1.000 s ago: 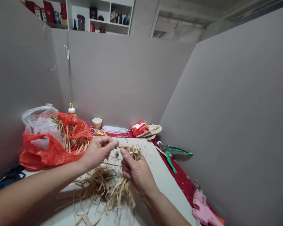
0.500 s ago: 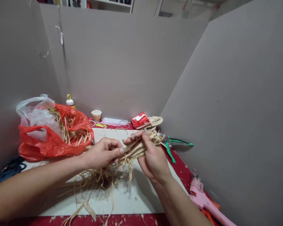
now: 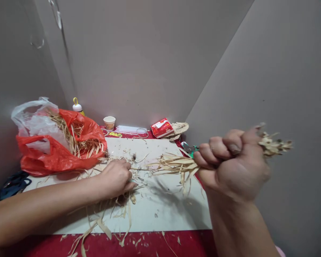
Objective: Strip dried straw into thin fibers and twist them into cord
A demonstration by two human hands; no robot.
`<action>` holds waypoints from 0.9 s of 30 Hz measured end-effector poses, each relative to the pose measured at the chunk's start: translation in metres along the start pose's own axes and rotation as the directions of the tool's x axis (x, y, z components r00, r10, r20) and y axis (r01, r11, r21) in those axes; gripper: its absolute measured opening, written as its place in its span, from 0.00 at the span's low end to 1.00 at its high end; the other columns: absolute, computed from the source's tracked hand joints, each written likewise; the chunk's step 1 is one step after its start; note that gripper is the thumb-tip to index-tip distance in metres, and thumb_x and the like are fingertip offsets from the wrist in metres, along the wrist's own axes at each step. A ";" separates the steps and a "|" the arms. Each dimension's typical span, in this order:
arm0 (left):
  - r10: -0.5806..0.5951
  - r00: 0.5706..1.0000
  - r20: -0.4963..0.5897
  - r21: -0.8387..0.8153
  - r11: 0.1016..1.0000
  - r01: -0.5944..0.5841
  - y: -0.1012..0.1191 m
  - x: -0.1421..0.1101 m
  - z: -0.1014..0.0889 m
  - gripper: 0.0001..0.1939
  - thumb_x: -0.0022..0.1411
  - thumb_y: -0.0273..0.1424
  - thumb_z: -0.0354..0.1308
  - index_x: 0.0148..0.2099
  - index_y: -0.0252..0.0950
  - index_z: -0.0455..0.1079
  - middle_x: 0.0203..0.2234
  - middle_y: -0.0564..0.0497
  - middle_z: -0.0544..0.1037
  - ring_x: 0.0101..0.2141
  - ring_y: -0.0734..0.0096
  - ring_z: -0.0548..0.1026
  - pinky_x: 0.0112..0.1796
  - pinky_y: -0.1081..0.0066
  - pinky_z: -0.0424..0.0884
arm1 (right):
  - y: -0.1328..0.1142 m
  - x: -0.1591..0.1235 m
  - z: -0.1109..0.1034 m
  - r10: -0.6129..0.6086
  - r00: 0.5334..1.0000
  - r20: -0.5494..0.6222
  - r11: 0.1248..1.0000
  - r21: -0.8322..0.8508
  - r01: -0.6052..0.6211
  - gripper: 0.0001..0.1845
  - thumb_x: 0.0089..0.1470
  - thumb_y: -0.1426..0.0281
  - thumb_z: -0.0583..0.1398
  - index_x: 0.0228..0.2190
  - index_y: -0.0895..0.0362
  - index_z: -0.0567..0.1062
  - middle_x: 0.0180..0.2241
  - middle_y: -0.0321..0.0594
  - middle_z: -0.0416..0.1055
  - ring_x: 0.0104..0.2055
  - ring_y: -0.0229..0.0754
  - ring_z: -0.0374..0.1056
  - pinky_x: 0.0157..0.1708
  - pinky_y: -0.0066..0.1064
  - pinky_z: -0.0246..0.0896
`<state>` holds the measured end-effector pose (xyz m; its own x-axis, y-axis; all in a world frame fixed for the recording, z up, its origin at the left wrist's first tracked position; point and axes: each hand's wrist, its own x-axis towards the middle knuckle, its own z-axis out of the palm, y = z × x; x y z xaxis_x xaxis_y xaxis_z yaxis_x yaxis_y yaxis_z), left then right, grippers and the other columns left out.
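Observation:
Raised at the right, my right hand [image 3: 232, 160] is clenched in a fist round a bundle of straw [image 3: 176, 166]. The bundle's loose flat strips fan out leftward over the board. Its knobbly, bound-looking end sticks out past the thumb side. My left hand [image 3: 116, 180] is low over the white board [image 3: 171, 210], fingers curled downward. A thin straw strand [image 3: 140, 169] runs from its fingers toward the bundle; the fingertips themselves are partly hidden. Loose straw strips [image 3: 101, 226] and scraps lie under and around the left hand.
A red plastic bag [image 3: 56, 159] full of straw stands at the left. Behind the board are a paper cup [image 3: 109, 123], white sticks [image 3: 131, 129], a red tissue pack [image 3: 162, 127] and a woven straw piece [image 3: 179, 129]. Green-handled pliers [image 3: 189, 149] are partly hidden. Grey partitions [image 3: 139, 64] enclose the table.
My right hand has swung right and up with the straw bundle, its open fingers now closed in a fist. The left hand stays near the board, apart from the bundle. The view has tilted down slightly.

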<state>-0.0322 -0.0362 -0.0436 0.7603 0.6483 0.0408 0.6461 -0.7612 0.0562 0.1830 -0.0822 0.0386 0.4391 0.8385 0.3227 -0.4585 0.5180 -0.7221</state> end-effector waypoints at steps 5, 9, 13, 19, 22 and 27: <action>-0.141 0.989 0.053 -0.236 0.960 0.150 -0.008 0.017 0.020 0.10 0.51 0.33 0.59 0.22 0.34 0.72 0.24 0.47 0.74 0.31 0.64 0.71 0.34 0.69 0.65 | -0.015 0.005 -0.005 0.020 1.000 0.000 0.998 -0.063 -0.020 0.30 0.49 0.56 0.63 0.15 0.56 0.50 0.13 0.27 0.36 0.14 0.29 0.31 0.11 0.26 0.24; -0.175 0.981 0.080 -0.792 0.587 0.169 -0.025 0.018 0.008 0.11 0.52 0.34 0.59 0.22 0.34 0.72 0.26 0.50 0.76 0.29 0.71 0.71 0.32 0.73 0.66 | -0.015 0.013 -0.011 0.190 0.977 0.100 0.977 -0.121 -0.178 0.28 0.48 0.56 0.63 0.16 0.55 0.52 0.14 0.26 0.36 0.15 0.28 0.31 0.12 0.23 0.25; -0.235 0.972 0.015 -0.954 0.288 0.084 -0.034 0.013 -0.024 0.09 0.54 0.36 0.61 0.28 0.36 0.76 0.38 0.49 0.78 0.40 0.66 0.73 0.44 0.66 0.66 | 0.012 0.012 -0.010 0.463 0.860 0.216 0.880 -0.231 -0.415 0.26 0.41 0.56 0.67 0.18 0.56 0.57 0.15 0.24 0.41 0.15 0.26 0.33 0.12 0.20 0.27; -0.349 0.908 -0.229 -0.940 0.321 -0.114 -0.022 0.008 -0.046 0.08 0.56 0.34 0.61 0.28 0.37 0.76 0.42 0.48 0.77 0.49 0.63 0.69 0.51 0.60 0.62 | 0.061 -0.017 0.010 0.631 0.693 0.349 0.746 -0.517 -0.419 0.18 0.44 0.58 0.67 0.30 0.58 0.70 0.14 0.24 0.48 0.15 0.26 0.39 0.13 0.22 0.32; -0.353 0.878 -0.324 -0.914 0.357 -0.194 -0.010 0.007 -0.045 0.09 0.56 0.32 0.61 0.25 0.36 0.75 0.38 0.47 0.77 0.51 0.63 0.67 0.51 0.61 0.61 | 0.071 -0.028 0.016 0.579 0.704 0.412 0.789 -0.502 -0.355 0.17 0.44 0.61 0.67 0.26 0.58 0.68 0.16 0.26 0.51 0.16 0.27 0.41 0.15 0.23 0.34; -0.364 0.851 -0.379 -0.898 0.366 -0.243 0.002 0.008 -0.047 0.05 0.55 0.32 0.62 0.29 0.35 0.75 0.43 0.48 0.75 0.47 0.66 0.70 0.49 0.65 0.64 | 0.069 -0.028 0.012 0.547 0.748 0.376 0.801 -0.496 -0.336 0.18 0.46 0.61 0.65 0.22 0.58 0.64 0.16 0.26 0.50 0.17 0.28 0.43 0.16 0.23 0.39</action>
<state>-0.0279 -0.0321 0.0038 0.3858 0.8352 0.3920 -0.0086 -0.4216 0.9067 0.1293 -0.0677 -0.0131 -0.2129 0.9740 0.0769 -0.1315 0.0494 -0.9901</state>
